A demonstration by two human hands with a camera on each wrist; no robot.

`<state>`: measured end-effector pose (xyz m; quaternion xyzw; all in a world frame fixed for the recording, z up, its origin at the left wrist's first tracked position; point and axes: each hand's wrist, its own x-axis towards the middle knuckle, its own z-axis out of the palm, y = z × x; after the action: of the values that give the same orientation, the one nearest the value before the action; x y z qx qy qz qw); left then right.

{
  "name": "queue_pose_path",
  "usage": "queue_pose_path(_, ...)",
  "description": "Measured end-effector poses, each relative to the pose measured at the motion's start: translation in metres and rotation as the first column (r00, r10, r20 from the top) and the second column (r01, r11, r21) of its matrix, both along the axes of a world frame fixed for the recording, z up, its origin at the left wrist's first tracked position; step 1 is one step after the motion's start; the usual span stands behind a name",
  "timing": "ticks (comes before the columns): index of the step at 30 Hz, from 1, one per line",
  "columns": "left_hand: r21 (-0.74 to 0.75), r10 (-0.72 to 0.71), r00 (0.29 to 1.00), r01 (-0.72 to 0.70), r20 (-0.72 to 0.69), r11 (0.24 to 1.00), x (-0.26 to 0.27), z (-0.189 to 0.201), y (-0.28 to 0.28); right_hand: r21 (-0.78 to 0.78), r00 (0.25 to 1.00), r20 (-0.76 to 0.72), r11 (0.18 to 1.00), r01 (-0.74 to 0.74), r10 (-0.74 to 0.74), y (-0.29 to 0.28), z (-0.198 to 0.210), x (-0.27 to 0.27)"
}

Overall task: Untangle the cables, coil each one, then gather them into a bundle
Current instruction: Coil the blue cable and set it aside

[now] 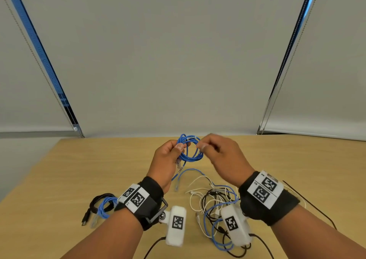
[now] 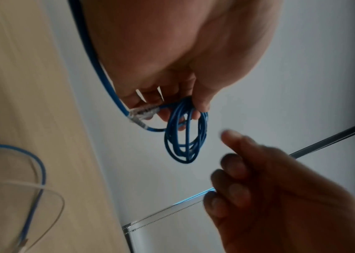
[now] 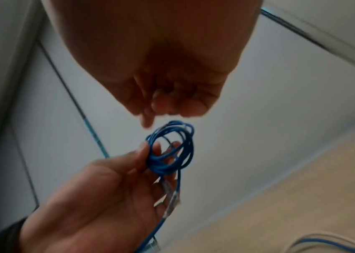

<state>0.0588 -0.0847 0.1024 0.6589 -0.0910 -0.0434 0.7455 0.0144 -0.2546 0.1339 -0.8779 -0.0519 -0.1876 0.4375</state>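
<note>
A small blue cable coil [image 1: 191, 149] [image 2: 185, 137] [image 3: 172, 150] hangs above the table, and my left hand [image 1: 181, 146] [image 2: 191, 109] pinches its left side between thumb and fingers. A clear plug [image 2: 143, 113] [image 3: 172, 198] lies against those fingers, and the coil's tail [image 1: 178, 174] drops to the table. My right hand [image 1: 201, 145] [image 3: 161, 109] hovers at the coil's right edge with curled fingers; the wrist views show nothing in it. A tangle of blue, white and black cables [image 1: 215, 203] lies under my right wrist.
The wooden table [image 1: 79, 169] holds a coiled black cable with a coiled blue one [image 1: 103, 205] near my left wrist. A thin black lead [image 1: 309, 203] runs along the right side. Grey blinds [image 1: 178, 60] hang behind the table's far edge.
</note>
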Motion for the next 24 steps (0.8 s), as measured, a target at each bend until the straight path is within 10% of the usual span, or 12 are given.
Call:
queue_pose_path(5,-0.146,-0.049,0.999,0.045,-0.021,0.988,-0.011,-0.003,-0.012,-0.247,0.968,-0.25,0.965,-0.092,0.028,0.014,0.0,-0.002)
queue_pose_path(9,-0.207,-0.141,0.99,0.136,-0.012,0.969,-0.01,-0.005,-0.007,0.321,0.929,-0.352,0.947,0.0,0.119,0.015,-0.003,-0.002)
queue_pose_path(14,0.26,-0.042,0.981,-0.008,0.188,0.966,0.002,-0.008,0.008,0.747,0.88,-0.359,0.661,0.071,0.311,0.007,-0.005,-0.006)
queue_pose_path(24,0.619,-0.033,0.861,-0.339,0.508,0.708,0.018,-0.01,0.013,0.601,0.869,-0.38,0.799,-0.028,0.316,-0.003,-0.004,-0.006)
